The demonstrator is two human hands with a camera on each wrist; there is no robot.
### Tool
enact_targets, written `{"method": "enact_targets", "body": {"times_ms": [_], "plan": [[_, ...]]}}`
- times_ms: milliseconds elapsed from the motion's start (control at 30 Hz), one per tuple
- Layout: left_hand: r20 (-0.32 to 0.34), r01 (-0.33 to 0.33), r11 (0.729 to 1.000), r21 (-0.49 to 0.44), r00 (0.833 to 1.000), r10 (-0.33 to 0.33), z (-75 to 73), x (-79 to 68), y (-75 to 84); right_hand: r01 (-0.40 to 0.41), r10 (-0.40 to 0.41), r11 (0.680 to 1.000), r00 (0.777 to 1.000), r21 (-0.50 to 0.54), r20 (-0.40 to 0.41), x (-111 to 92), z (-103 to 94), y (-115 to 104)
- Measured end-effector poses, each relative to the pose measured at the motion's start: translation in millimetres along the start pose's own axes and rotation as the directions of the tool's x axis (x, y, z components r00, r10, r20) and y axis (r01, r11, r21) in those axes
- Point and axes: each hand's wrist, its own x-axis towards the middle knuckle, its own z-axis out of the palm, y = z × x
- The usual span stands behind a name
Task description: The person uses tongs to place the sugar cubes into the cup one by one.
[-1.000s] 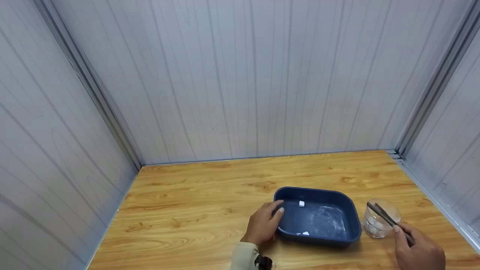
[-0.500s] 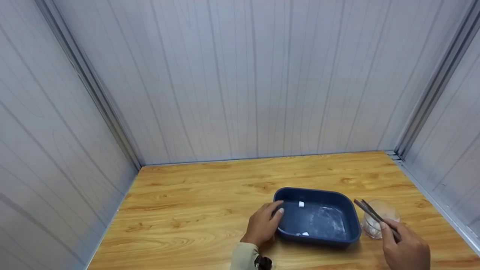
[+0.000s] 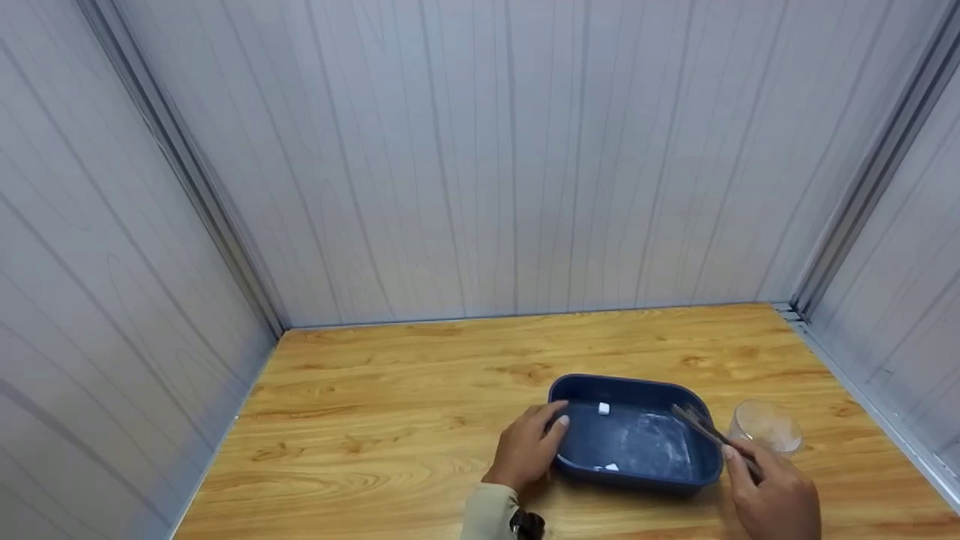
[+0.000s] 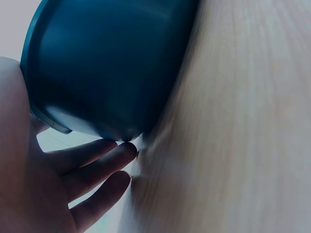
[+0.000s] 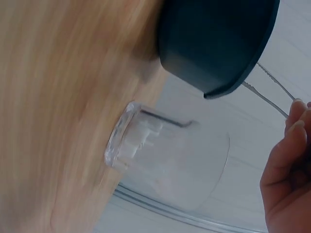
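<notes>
My left hand (image 3: pixel 525 446) holds the left rim of a dark blue rectangular dish (image 3: pixel 624 442); in the left wrist view its fingers (image 4: pixel 99 170) lie along the outer wall. Inside the dish lie a small white cube (image 3: pixel 604 409) near the back and a white piece (image 3: pixel 612 467) by the front wall. Thin metal tongs (image 3: pixel 709 431) are gripped in my right hand (image 3: pixel 776 491), their tips slightly apart over the dish's right inner side. Beside the dish stands a clear glass (image 3: pixel 772 424), with white cubes (image 5: pixel 138 138) at its bottom in the right wrist view.
The dish and glass stand on a wood-grain table (image 3: pixel 375 405) towards its right front. A pale panelled wall (image 3: pixel 465 187) closes off the back, and side walls flank the table. White powdery marks show on the dish's floor.
My right hand has moved left with the tongs, from above the glass, across the gap, to over the dish's right side. My left hand has stayed on the rim.
</notes>
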Motion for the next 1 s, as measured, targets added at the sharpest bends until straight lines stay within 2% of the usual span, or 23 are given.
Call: {"method": "enact_targets", "body": {"times_ms": [267,500,1000], "plan": [[-0.008,-0.009,1.000,-0.013,1.000,0.009,-0.4,1.0,-0.4,0.044,-0.045,0.999,0.998,0.030,0.037,-2.7,9.2,-9.3],[-0.006,-0.001,1.000,-0.021,1.000,0.001,0.1,0.7,-0.7,0.035,-0.037,0.999,0.995,0.031,0.095,-6.7,18.4,-13.6],[-0.015,-0.012,1.000,-0.013,1.000,0.012,-1.1,0.1,0.2,0.114,-0.129,0.989,0.977,0.095,0.170,-4.5,37.8,-27.7]]}}
